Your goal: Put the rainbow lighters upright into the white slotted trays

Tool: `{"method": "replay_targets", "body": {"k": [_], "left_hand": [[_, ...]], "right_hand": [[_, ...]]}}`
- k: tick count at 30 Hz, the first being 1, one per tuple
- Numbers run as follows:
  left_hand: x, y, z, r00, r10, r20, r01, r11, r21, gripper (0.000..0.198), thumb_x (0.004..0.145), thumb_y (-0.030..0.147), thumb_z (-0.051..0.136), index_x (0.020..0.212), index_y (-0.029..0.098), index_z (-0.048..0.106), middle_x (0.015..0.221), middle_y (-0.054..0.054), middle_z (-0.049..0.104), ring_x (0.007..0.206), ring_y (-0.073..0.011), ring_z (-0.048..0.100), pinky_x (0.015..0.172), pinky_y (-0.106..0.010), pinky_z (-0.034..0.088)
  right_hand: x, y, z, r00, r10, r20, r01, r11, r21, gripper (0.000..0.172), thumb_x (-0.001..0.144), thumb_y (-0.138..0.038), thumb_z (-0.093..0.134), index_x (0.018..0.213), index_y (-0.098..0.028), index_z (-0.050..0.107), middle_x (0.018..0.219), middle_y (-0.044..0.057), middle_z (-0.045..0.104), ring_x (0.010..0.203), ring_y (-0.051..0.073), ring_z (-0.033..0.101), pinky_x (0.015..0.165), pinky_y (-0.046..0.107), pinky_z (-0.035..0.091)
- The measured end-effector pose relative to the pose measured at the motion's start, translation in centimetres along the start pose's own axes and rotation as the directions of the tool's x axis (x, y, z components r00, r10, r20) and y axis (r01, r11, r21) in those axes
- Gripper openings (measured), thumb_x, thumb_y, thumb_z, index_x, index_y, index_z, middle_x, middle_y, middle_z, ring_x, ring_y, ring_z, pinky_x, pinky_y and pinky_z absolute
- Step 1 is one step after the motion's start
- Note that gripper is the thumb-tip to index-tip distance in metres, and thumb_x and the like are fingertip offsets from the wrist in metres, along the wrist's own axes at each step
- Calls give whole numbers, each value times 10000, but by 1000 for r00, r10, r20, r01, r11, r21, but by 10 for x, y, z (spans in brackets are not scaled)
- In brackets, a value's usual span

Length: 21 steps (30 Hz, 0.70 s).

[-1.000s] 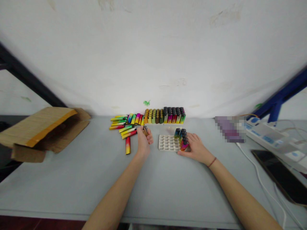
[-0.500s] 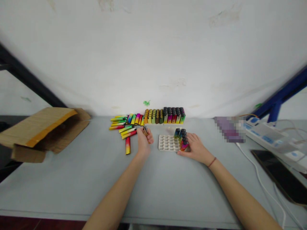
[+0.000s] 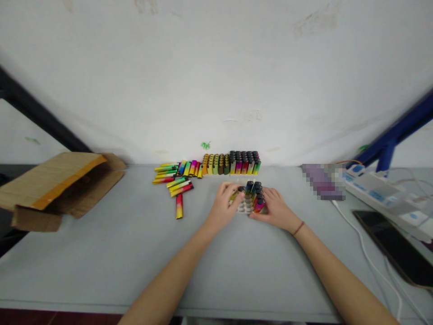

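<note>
My left hand (image 3: 223, 202) is closed on a colourful lighter (image 3: 236, 193) and holds it over the white pocketed tray (image 3: 244, 206), most of which the hand hides. Several lighters (image 3: 257, 195) stand upright in the tray's right side. My right hand (image 3: 275, 206) rests against the tray's right end, fingers curled around the standing lighters. A row of upright lighters (image 3: 233, 163) lines the wall behind. Loose lighters (image 3: 174, 180) lie in a heap to the left, one (image 3: 179, 205) apart from them.
An open cardboard box (image 3: 57, 185) lies on its side at the left of the grey table (image 3: 101, 253). At the right are a blurred purple object (image 3: 321, 181), a power strip (image 3: 379, 194) with white cables, and a dark phone (image 3: 395, 248).
My left hand has carried its lighter rightwards from beside the loose heap to over the tray. My right hand has stayed at the tray's right end.
</note>
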<state>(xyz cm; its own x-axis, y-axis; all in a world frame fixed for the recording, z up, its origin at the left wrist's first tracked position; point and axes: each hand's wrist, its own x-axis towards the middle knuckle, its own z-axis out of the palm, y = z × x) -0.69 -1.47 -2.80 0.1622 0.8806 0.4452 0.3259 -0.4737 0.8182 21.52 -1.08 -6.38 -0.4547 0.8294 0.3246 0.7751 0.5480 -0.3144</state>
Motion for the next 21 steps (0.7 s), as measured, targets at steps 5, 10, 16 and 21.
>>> {"method": "replay_targets", "body": {"k": [5, 10, 16, 21], "left_hand": [[-2, -2, 8, 997, 26, 77, -37, 990, 136, 216, 910, 318, 585, 1075, 235, 696, 1063, -80, 683, 1053, -241, 603, 982, -397, 431], [0, -5, 10, 994, -34, 103, 16, 986, 163, 216, 902, 300, 599, 1083, 242, 702, 1086, -73, 712, 1061, -249, 618, 955, -396, 439], [1, -6, 13, 994, -58, 88, 39, 980, 197, 251, 893, 310, 608, 1126, 243, 673, 1082, -74, 726, 1013, -243, 639, 946, -397, 434], [1, -5, 15, 999, -35, 20, 29, 967, 253, 261, 872, 323, 649, 1119, 241, 638, 1002, -53, 739, 909, -228, 662, 928, -403, 419]], "right_hand": [[0, 1, 1, 1000, -4, 4, 4, 1000, 7, 811, 792, -708, 615, 1384, -173, 471, 1313, 191, 587, 1213, 370, 516, 1048, 563, 361], [1, 0, -1, 1000, 2, 15, -2, 1000, 7, 813, 795, -701, 616, 1378, -153, 474, 1317, 198, 582, 1220, 366, 513, 1050, 556, 365], [1, -2, -1, 1000, 9, 9, -9, 1000, 8, 803, 792, -699, 618, 1376, -165, 486, 1289, 202, 600, 1184, 375, 533, 1030, 573, 374], [2, -1, 0, 1000, 4, 5, -4, 1000, 13, 814, 786, -701, 623, 1389, -175, 476, 1310, 197, 591, 1206, 376, 521, 1040, 572, 364]]}}
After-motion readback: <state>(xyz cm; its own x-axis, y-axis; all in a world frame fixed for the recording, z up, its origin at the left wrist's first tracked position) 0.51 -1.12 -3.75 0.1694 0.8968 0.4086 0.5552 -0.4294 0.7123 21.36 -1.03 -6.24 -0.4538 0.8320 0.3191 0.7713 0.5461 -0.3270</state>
